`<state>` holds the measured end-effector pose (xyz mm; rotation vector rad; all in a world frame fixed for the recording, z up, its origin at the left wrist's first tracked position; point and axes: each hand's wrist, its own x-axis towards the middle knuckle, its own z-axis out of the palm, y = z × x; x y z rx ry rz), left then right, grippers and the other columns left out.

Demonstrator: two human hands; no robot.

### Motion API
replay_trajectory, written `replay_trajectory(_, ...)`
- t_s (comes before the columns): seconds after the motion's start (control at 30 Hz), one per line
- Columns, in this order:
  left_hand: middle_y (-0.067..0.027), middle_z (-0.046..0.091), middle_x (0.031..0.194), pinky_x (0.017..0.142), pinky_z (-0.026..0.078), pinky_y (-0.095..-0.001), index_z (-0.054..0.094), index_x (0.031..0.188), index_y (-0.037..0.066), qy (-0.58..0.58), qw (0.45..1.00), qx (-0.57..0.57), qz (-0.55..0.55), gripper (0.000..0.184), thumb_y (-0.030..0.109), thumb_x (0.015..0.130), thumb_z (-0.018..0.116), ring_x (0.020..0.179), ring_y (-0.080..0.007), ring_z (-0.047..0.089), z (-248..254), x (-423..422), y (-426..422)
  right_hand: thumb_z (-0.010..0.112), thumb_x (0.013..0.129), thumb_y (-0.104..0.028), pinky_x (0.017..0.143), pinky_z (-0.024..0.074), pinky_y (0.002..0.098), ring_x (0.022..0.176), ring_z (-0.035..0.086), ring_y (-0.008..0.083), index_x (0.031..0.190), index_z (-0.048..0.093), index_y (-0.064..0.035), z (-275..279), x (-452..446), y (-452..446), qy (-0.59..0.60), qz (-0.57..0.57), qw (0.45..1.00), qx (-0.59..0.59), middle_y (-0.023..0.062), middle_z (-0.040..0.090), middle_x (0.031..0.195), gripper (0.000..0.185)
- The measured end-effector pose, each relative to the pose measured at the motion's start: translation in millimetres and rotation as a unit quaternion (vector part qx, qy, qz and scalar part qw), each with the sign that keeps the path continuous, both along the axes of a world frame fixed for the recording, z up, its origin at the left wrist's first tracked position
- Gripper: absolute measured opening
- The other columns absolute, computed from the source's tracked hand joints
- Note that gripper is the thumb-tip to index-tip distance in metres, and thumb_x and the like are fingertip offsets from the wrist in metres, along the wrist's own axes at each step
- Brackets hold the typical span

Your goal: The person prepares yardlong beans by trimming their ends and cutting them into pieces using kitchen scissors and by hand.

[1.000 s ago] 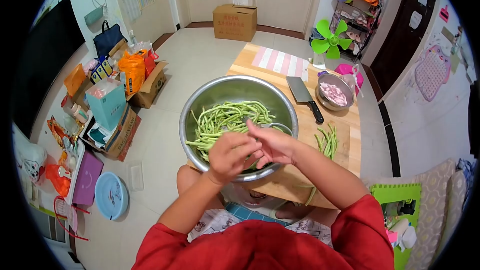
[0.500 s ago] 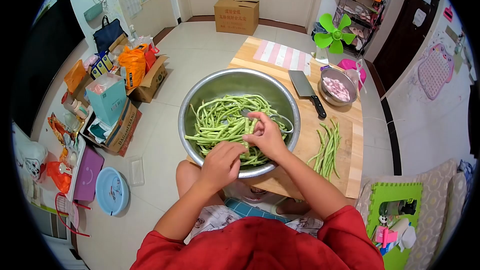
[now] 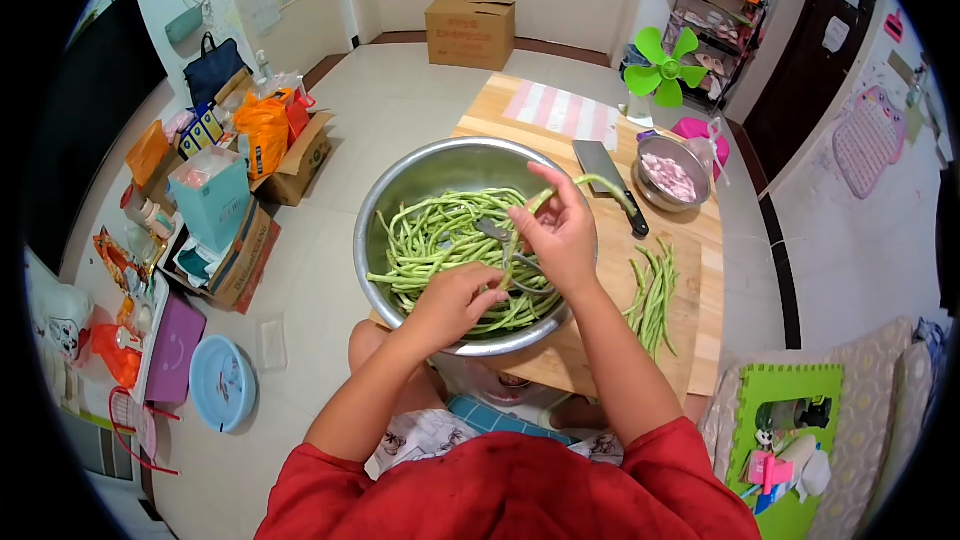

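A large steel bowl (image 3: 372, 240) holds a heap of long green beans (image 3: 430, 240). Over its right side, my right hand (image 3: 560, 235) is closed on a green bean (image 3: 598, 181), whose end sticks out to the right above the cleaver. My left hand (image 3: 460, 300) is lower, above the near part of the heap, its thumb and fingers pinched on what looks like a green bean. A pair of scissors (image 3: 492, 230) lies on the beans between my hands, its grey handles partly covered by my right hand.
On the wooden table, a cleaver (image 3: 603, 168) lies beside a small steel bowl of cut meat (image 3: 668, 178). More green beans (image 3: 655, 295) lie on a cutting board to the right. Behind stands a green fan (image 3: 665, 68). A blue basin (image 3: 223, 383) sits on the floor at left.
My right hand has risen and moved right, lifting a green bean off the heap. My left hand has shifted slightly right. The scissors show more clearly now.
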<state>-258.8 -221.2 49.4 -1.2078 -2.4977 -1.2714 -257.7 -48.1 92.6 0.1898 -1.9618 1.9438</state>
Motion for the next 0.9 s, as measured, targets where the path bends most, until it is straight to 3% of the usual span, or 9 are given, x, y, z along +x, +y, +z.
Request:
replay_trajectory(0.03, -0.0117, 0.062, 0.082, 0.062, 0.047, -0.0348, 0.064, 0.088, 0.003, 0.006, 0.999, -0.005, 0.045, 0.017, 0.014, 0.076, 0.068, 0.070, -0.0279, 0.060, 15.2, 6.7, 2.8, 0.067, 0.078, -0.003, 0.048, 0.0409, 0.0194, 0.058, 0.049, 0.0041, 0.126, 0.047, -0.0052, 3.7, -2.4, 2.2, 0.027, -0.025, 0.999, 0.010, 0.0015, 0.054, 0.073, 0.051)
replay_trajectory(0.07, -0.0117, 0.062, 0.082, 0.062, 0.047, -0.0348, 0.064, 0.088, 0.003, 0.008, 0.999, -0.004, 0.044, 0.017, 0.014, 0.076, 0.068, 0.070, -0.0279, 0.060, 21.6, 7.6, 4.2, 0.065, 0.079, -0.002, 0.049, 0.0437, 0.0203, 0.060, 0.050, 0.0046, 0.125, 0.047, -0.0047, 8.1, -4.8, 3.7, 0.054, -0.050, 0.997, 0.020, 0.0025, 0.055, 0.075, 0.050)
replay_trajectory(0.27, -0.0074, 0.057, 0.071, 0.054, 0.045, -0.0333, 0.057, 0.073, 0.005, 0.084, 0.977, 0.053, 0.187, 0.024, 0.017, 0.066, 0.077, 0.062, -0.0232, 0.057, 27.5, 4.7, 8.1, 0.058, 0.078, 0.009, 0.062, 0.0493, 0.0209, 0.076, 0.062, 0.0113, 0.133, 0.037, -0.0008, 23.8, -3.8, 8.6, 0.050, 0.080, 0.990, -0.101, 0.0073, 0.060, 0.085, 0.060)
replay_trajectory(0.43, -0.0048, 0.057, 0.069, 0.051, 0.042, -0.0257, 0.059, 0.076, 0.003, 0.060, 0.985, 0.021, 0.157, 0.022, 0.014, 0.068, 0.077, 0.056, -0.0127, 0.052, 17.6, 2.1, 4.6, 0.063, 0.074, 0.005, 0.055, 0.0487, 0.0232, 0.063, 0.063, 0.0109, 0.129, 0.044, -0.0031, 11.3, -7.1, 7.9, 0.008, -0.065, 0.996, 0.055, 0.0064, 0.062, 0.074, 0.059)
replay_trajectory(0.5, -0.0027, 0.061, 0.072, 0.054, 0.043, -0.0232, 0.061, 0.081, 0.002, -0.126, 0.979, 0.061, 0.147, 0.019, 0.013, 0.073, 0.074, 0.060, -0.0080, 0.052, 16.3, 2.2, 5.0, 0.065, 0.073, 0.002, 0.053, 0.0488, 0.0249, 0.059, 0.063, 0.0123, 0.128, 0.045, -0.0050, 8.2, -9.4, 4.6, -0.014, -0.073, 0.993, 0.087, 0.0067, 0.062, 0.072, 0.059)
replay_trajectory(0.57, -0.0035, 0.063, 0.073, 0.055, 0.043, -0.0228, 0.062, 0.085, 0.001, -0.180, 0.970, 0.113, 0.117, 0.019, 0.015, 0.076, 0.072, 0.059, -0.0078, 0.053, 1.1, -6.7, 4.0, 0.067, 0.073, -0.003, 0.052, 0.0496, 0.0297, 0.054, 0.064, 0.0186, 0.130, 0.045, -0.0094, 2.3, -18.7, 4.0, -0.003, -0.089, 0.981, 0.170, 0.0098, 0.063, 0.070, 0.062)
replay_trajectory(0.7, -0.0025, 0.064, 0.076, 0.058, 0.045, -0.0209, 0.064, 0.093, 0.000, -0.342, 0.918, 0.195, 0.053, 0.015, 0.013, 0.086, 0.061, 0.062, -0.0064, 0.053, 3.4, -7.6, 0.7, 0.065, 0.074, 0.002, 0.052, 0.0491, 0.0245, 0.057, 0.059, 0.0109, 0.131, 0.044, -0.0047, 4.5, -30.8, -2.1, -0.096, -0.021, 0.977, 0.188, 0.0080, 0.061, 0.082, 0.062)
replay_trajectory(0.87, -0.0060, 0.064, 0.084, 0.061, 0.047, -0.0207, 0.062, 0.102, -0.003, -0.408, 0.884, 0.224, 0.042, 0.020, 0.012, 0.090, 0.054, 0.067, -0.0064, 0.055, -6.1, -12.8, -6.4, 0.067, 0.073, -0.002, 0.065, 0.0506, 0.0270, 0.064, 0.062, 0.0159, 0.128, 0.047, -0.0060, -20.8, -27.6, -13.1, 0.003, -0.012, 0.969, 0.246, 0.0103, 0.065, 0.084, 0.058)
replay_trajectory(0.9, -0.0059, 0.064, 0.084, 0.062, 0.048, -0.0206, 0.062, 0.101, -0.003, -0.424, 0.871, 0.243, 0.048, 0.020, 0.011, 0.091, 0.053, 0.068, -0.0065, 0.055, -8.9, -13.4, -8.1, 0.070, 0.072, -0.007, 0.062, 0.0505, 0.0265, 0.061, 0.061, 0.0157, 0.112, 0.058, -0.0023, -21.2, -22.0, -15.5, -0.016, -0.063, 0.967, 0.245, 0.0087, 0.065, 0.077, 0.042)
